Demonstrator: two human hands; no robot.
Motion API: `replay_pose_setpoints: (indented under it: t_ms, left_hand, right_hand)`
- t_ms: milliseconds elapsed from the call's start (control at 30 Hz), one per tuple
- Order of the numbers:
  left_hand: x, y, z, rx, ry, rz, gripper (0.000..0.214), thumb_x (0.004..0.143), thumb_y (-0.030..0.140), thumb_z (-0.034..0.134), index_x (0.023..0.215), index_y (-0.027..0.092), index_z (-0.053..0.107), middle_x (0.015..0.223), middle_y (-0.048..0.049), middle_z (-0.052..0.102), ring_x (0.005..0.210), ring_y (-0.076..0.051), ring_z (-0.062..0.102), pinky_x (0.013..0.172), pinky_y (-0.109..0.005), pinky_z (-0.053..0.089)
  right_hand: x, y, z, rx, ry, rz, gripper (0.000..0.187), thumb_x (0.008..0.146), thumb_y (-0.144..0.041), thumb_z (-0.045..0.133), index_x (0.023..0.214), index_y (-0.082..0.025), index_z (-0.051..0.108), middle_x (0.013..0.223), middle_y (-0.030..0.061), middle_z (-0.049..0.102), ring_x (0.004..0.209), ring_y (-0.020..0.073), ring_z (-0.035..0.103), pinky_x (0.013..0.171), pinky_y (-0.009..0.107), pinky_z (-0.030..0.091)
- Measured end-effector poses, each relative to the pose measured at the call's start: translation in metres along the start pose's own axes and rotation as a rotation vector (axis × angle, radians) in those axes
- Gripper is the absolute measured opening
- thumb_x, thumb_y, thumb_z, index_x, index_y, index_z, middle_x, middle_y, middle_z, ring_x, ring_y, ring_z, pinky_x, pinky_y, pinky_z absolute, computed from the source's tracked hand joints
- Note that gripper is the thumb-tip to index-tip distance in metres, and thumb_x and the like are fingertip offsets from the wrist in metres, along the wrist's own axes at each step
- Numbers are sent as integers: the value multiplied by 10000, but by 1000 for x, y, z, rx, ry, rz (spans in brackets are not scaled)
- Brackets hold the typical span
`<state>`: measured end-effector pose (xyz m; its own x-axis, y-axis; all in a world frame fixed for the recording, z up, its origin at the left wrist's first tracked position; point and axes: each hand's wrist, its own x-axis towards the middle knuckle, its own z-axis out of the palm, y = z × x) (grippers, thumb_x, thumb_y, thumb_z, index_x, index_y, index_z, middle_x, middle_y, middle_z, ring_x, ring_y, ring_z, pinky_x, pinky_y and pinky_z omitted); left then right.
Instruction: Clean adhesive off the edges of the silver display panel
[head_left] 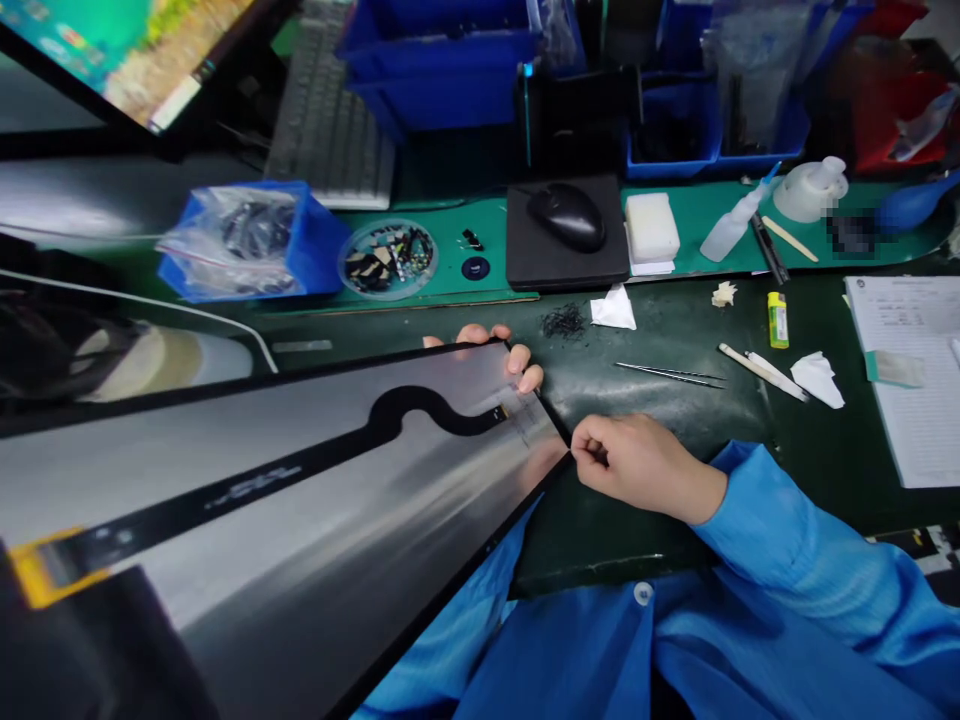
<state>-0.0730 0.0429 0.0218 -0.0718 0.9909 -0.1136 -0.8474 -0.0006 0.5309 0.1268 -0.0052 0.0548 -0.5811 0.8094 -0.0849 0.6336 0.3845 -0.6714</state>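
Observation:
A large flat silver display panel (300,520) with a black ribbon strip (420,405) across its back fills the lower left. My left hand (495,348) curls over the panel's far corner, only its fingertips showing past the edge. My right hand (645,465), in a blue sleeve, sits at the panel's right edge with thumb and forefinger pinched together on the edge or on something tiny that I cannot make out.
Tweezers (667,373), a yellow tube (778,320), white wipes (613,308) and a paper sheet (907,380) lie on the dark mat to the right. A mouse (566,215), round parts dish (388,258), blue bins (247,240) and a keyboard (322,120) stand behind.

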Motion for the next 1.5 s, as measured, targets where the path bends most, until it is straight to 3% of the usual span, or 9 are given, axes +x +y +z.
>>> replay_pose_setpoints:
  t_ms: [400,700,833,967,1067,1200,1333,1400,1500]
  left_hand:
    - [11,-8,-26,-240,-160,-119,484,1009,699,493,930,259,682,997,-45,718,697,-163,505,567,-286,304]
    - [9,-17,-17,-348,-155,-85,439,986,670,551,959,251,674,987,-49,710,680,-151,507,558,-271,291]
    - [8,-17,-15,-352,-127,-66,452,995,679,529,967,251,673,993,-56,701,687,-147,497,556,-266,299]
    - [15,-18,-10,-327,-28,-59,659,979,829,338,906,261,665,931,-60,693,609,-135,396,503,-262,215]
    - [19,-17,-1,-343,47,-62,748,937,897,268,819,252,629,861,-65,659,571,-127,302,475,-260,143]
    - [16,-14,9,-380,20,-79,679,944,857,357,844,253,650,909,-74,619,598,-127,307,489,-246,152]
    - [14,-14,6,-382,-35,-140,523,934,761,531,842,260,648,990,-82,614,644,-148,317,491,-258,160]
    - [17,-15,2,-372,-56,-160,487,911,743,587,845,264,649,1004,-86,618,653,-155,308,490,-269,152]
    - [20,-16,-3,-438,-87,-217,451,889,720,639,872,270,661,1001,-80,624,649,-151,302,487,-261,160]
  right_hand:
    - [1,6,5,-162,21,-113,112,853,-120,555,856,-227,591,678,-19,679,584,155,566,593,287,299]
    - [0,7,-1,-87,49,-121,114,809,-123,568,835,-233,567,680,-24,668,592,153,571,589,272,320]
    - [-1,5,-5,-3,52,-86,118,807,-122,586,830,-236,573,696,-28,678,605,151,588,598,269,358]
    - [0,5,-15,127,42,-64,78,891,-173,603,857,-241,617,748,-18,705,649,156,632,640,278,440]
    - [1,15,-30,83,162,17,81,972,-248,614,950,-241,691,839,20,727,724,182,668,703,310,501]
    - [-2,49,-56,-139,393,215,204,948,-344,728,1113,-224,738,1009,84,728,823,243,684,768,386,531]
    - [-8,76,-70,-286,299,287,149,913,-334,756,1004,-217,743,981,93,713,928,304,680,818,437,525]
    - [-9,78,-71,-300,251,268,88,931,-308,718,927,-220,728,935,87,706,920,303,665,831,447,514]
    - [-9,68,-66,-175,286,252,121,963,-321,674,893,-224,694,891,80,704,846,270,652,797,426,506]
